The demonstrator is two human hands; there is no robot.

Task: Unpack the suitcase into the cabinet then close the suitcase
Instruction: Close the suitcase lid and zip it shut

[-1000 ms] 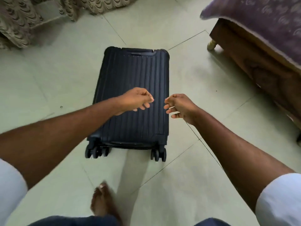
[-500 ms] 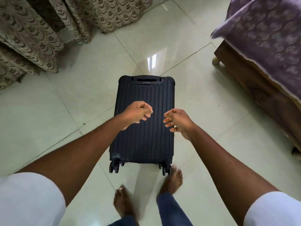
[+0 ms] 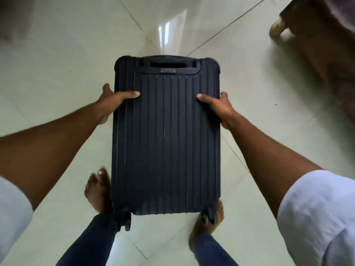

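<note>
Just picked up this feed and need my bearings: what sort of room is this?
Probably a bedroom at home. A glossy tiled floor, a wooden furniture leg at the top right, likely a bed's, and a closed dark suitcase lying flat.

**Surroundings, non-task items only**

Floor (image 3: 57,77): pale glossy tiles, thin diagonal grout lines. A bright window reflection (image 3: 164,33) sits on the tiles beyond the gripped area. Wooden furniture (image 3: 326,54), dark brown, lies far right of the grip and beyond it, blurred; its rounded light-coloured foot (image 3: 278,32) rests on the tile. Purple fabric (image 3: 345,8) shows at the upper right corner, too blurred to describe further.
</note>
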